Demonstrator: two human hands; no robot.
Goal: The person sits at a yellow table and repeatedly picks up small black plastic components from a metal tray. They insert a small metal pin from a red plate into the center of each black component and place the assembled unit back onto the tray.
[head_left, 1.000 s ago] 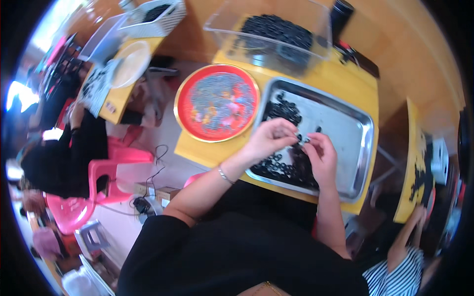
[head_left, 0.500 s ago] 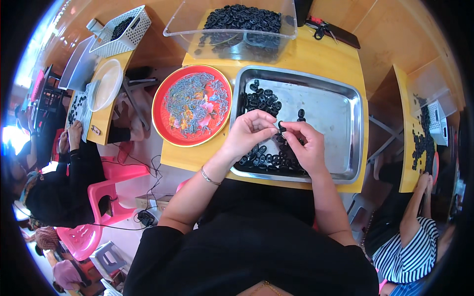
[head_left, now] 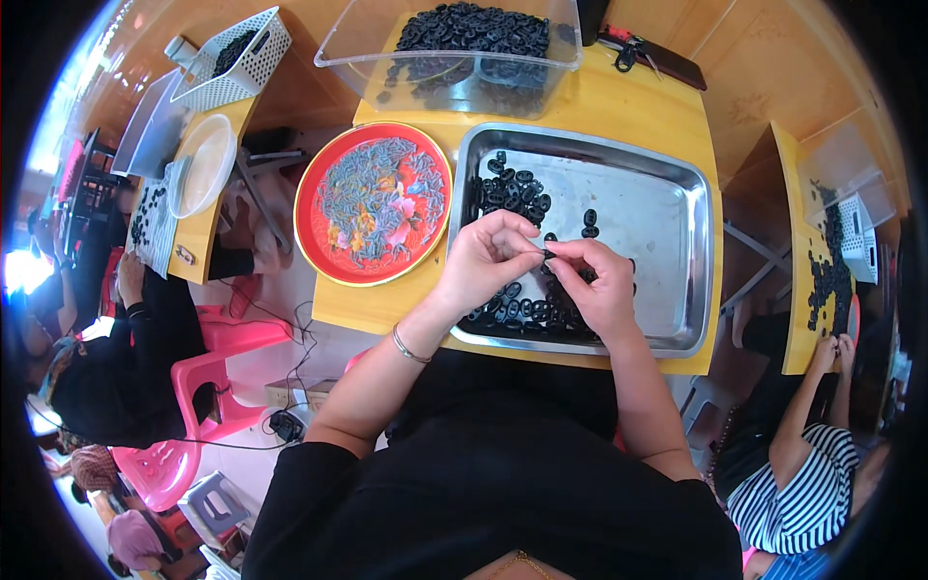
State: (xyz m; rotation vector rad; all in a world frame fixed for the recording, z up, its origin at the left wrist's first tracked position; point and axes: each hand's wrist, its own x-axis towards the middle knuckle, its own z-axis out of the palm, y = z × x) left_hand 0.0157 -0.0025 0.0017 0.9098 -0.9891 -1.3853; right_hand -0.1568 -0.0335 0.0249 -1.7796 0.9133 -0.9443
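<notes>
While a small black piece [head_left: 550,238] is pinched above the metal tray [head_left: 643,222] by the right hand [head_left: 601,285], the left hand [head_left: 483,261] pressed together alongside, light, stiff handling is expected, best by its rim.

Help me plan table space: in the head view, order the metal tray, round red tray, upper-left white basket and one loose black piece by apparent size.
Largest first:
Metal tray
Round red tray
White basket (farther off, true size unsure)
Loose black piece

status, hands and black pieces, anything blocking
Left hand and right hand pinched, meeting over steel tray. Anything between them too small to tell. Loose black pieces nearby, no obstruction seen.
</notes>
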